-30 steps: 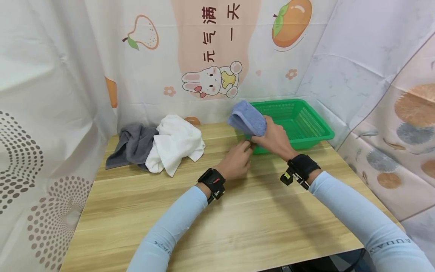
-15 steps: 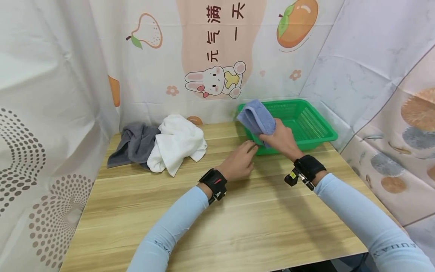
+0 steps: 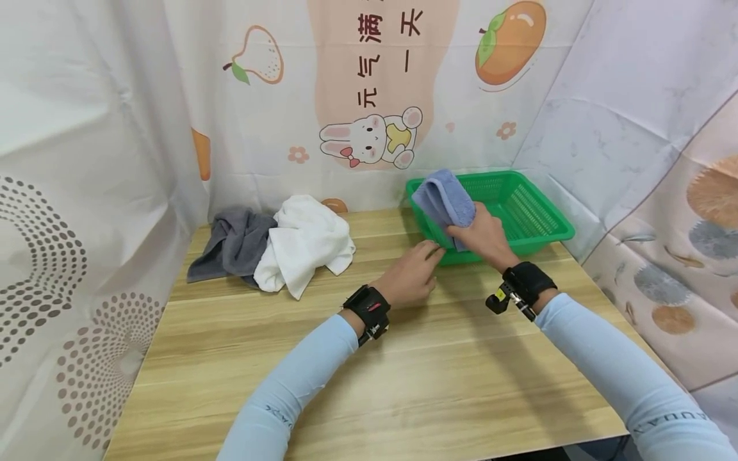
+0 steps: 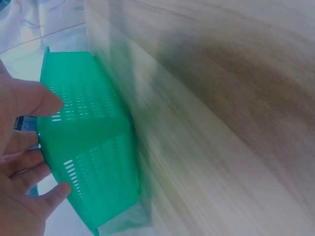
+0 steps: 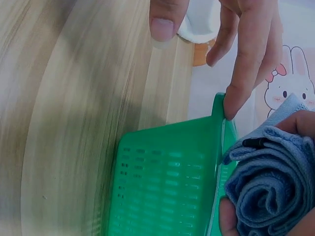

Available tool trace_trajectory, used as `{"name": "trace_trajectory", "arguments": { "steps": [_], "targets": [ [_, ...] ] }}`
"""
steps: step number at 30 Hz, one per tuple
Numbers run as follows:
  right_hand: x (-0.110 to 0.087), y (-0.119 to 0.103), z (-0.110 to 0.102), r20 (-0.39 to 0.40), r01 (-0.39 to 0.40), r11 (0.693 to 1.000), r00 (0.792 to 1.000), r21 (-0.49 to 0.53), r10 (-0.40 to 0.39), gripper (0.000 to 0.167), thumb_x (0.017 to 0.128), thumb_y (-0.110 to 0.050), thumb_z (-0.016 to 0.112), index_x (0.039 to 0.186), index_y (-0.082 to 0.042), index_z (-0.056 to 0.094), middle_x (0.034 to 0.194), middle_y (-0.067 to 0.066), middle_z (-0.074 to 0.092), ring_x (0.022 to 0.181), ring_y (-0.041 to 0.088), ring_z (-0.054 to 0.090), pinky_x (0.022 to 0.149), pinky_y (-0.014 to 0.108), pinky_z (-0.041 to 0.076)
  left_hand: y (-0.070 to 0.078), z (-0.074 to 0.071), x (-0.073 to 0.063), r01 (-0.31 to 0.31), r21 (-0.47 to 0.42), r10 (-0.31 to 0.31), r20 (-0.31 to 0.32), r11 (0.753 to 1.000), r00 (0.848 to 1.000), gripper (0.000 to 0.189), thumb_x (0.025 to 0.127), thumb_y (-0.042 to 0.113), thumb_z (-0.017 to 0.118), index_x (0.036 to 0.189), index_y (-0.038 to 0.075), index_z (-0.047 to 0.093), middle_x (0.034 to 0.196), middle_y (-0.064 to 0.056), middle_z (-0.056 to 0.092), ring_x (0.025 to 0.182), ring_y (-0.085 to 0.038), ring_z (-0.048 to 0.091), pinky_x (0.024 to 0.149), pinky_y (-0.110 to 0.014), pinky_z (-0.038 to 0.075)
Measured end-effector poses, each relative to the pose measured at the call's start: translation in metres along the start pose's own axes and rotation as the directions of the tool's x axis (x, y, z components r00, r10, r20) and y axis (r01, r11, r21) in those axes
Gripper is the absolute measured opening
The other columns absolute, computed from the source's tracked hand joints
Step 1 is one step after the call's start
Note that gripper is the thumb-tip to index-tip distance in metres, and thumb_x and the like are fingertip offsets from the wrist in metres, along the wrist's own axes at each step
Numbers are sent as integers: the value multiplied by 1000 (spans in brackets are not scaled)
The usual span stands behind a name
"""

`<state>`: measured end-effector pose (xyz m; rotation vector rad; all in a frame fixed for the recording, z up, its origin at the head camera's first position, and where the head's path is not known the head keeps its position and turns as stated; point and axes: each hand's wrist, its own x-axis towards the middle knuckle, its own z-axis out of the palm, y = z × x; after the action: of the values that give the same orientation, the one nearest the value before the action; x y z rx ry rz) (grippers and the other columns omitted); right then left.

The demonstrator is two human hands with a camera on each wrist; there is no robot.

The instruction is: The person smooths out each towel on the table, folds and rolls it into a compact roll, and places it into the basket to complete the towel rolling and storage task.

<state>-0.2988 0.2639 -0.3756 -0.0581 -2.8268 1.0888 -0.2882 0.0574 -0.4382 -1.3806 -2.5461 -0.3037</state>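
Note:
My right hand [image 3: 485, 237] grips a rolled blue towel [image 3: 446, 198] and holds it over the left end of the green plastic basket [image 3: 533, 214]. The spiral end of the roll shows in the right wrist view, with fingers and thumb around it. At the basket's near left corner is my left hand [image 3: 408, 275], its fingers spread and loosely bent. In the right wrist view one of its fingertips [image 5: 230, 105] touches the basket rim. The left wrist view shows the thumb [image 4: 42, 101] beside the basket's outer wall, not pinching it.
A crumpled white towel [image 3: 308, 240] and a dark grey towel [image 3: 233, 240] lie side by side at the back left of the wooden table [image 3: 277, 358]. Behind the table hangs a printed curtain [image 3: 259, 141], close to the basket's back and right side.
The right hand has carried the blue towel rightward, from the basket's left edge to over its inside. The left hand stays by the basket's corner. The head view has shifted slightly.

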Motion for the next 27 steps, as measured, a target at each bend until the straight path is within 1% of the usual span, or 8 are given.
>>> {"name": "trace_trajectory", "arguments": {
  "steps": [4, 8, 15, 18, 23, 27],
  "targets": [
    [2, 2, 0, 14, -18, 1000, 1000, 9, 18, 87, 91, -40, 72, 155, 1, 30, 138, 27, 53, 118, 44, 59, 85, 55, 55, 0, 2, 0, 6, -2, -6, 8, 1000, 1000, 60, 98, 15, 64, 152, -1, 44, 151, -14, 44, 143, -25, 39, 119, -31, 29],
    [5, 4, -1, 18, -24, 999, 1000, 21, 23, 87, 92, -40, 70, 155, 2, 29, 137, 28, 52, 117, 44, 59, 83, 54, 56, -1, 3, 0, 5, 0, -5, 6, 1000, 1000, 60, 98, 15, 63, 152, -1, 44, 151, -14, 44, 143, -25, 39, 119, -30, 28],
    [8, 2, -2, 28, -46, 998, 999, 36, 45, 87, 93, -41, 69, 156, 3, 27, 140, 29, 50, 121, 45, 56, 86, 56, 54, -2, 1, 1, 8, 6, -8, 15, 1000, 1000, 60, 98, 15, 63, 153, 0, 43, 151, -14, 43, 143, -24, 38, 119, -30, 28],
    [9, 1, 0, 26, -51, 998, 998, 42, 50, 86, 93, -40, 69, 156, 3, 27, 140, 29, 50, 120, 45, 57, 85, 55, 55, -1, 1, 1, 6, 8, -6, 17, 1000, 1000, 59, 98, 15, 63, 153, 0, 43, 151, -13, 44, 142, -24, 39, 118, -29, 29],
    [14, 3, 2, 30, -64, 995, 998, 74, 62, 85, 94, -39, 68, 156, 2, 27, 141, 29, 49, 122, 44, 55, 88, 56, 53, -2, -2, 3, 11, -1, -11, 21, 1000, 1000, 56, 100, 15, 62, 152, 0, 45, 148, -13, 45, 139, -22, 41, 115, -27, 33],
    [19, 6, 5, 34, -86, 992, 996, 87, 83, 87, 93, -40, 68, 156, 3, 25, 142, 30, 47, 125, 45, 53, 92, 57, 52, -2, -4, 3, 0, -3, 0, 16, 1000, 1000, 55, 100, 15, 61, 150, -1, 47, 146, -13, 46, 137, -22, 43, 113, -27, 35]
  ]
}}
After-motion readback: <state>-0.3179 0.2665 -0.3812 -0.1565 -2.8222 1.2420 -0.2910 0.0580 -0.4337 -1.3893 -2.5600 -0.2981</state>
